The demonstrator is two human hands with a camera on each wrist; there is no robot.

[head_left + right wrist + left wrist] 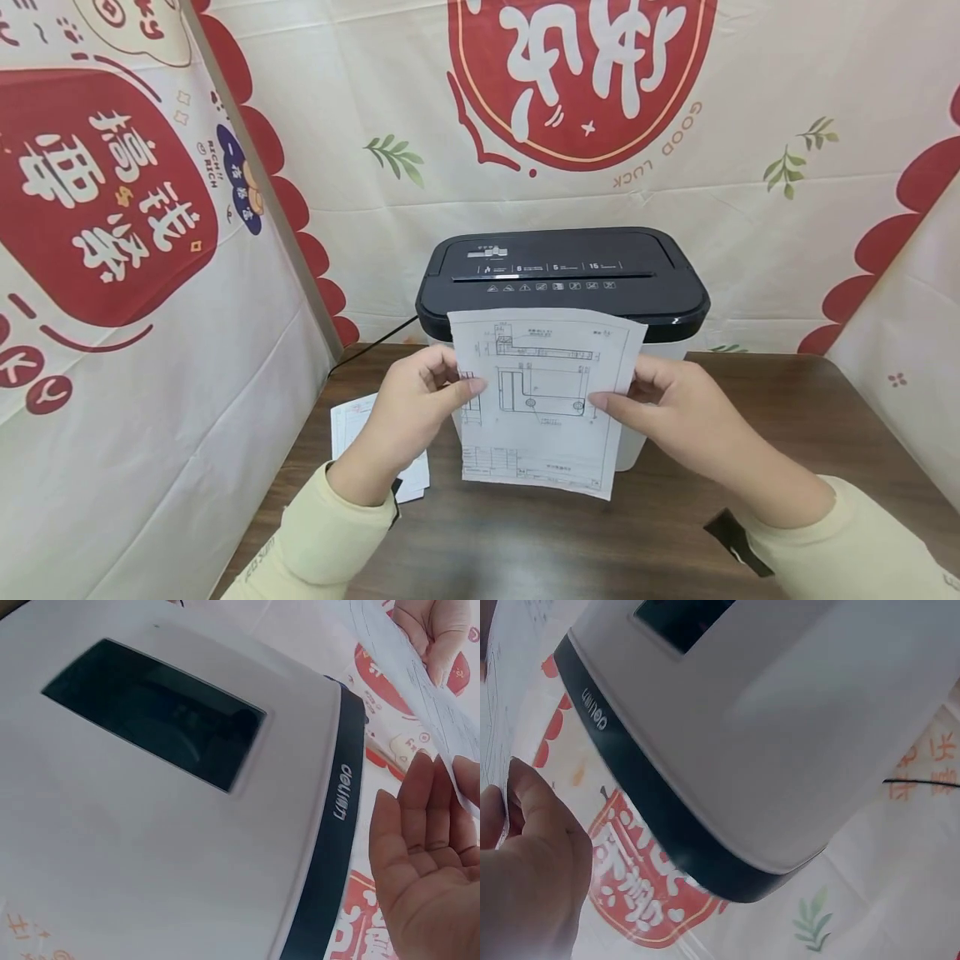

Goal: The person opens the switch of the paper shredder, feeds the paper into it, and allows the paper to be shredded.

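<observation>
One white, line-printed rectangular paper sheet (551,442), before the black-topped white shredder (562,254). Your left hand (418,400) and right hand (671,408) pinch its opposite side edges, thumbs (463,392) on printed face, fingers (416,791) behind.

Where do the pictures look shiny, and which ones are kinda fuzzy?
Head view: a soft pale sheen on the brown table near the bottom edge, with the lines on the paper fairly crisp but the tiniest writing unreadable; left wrist view: softer and hazy, with a pale glow on the side of the machine; right wrist view: a bit soft too, with faint reflections in the dark window.
</observation>
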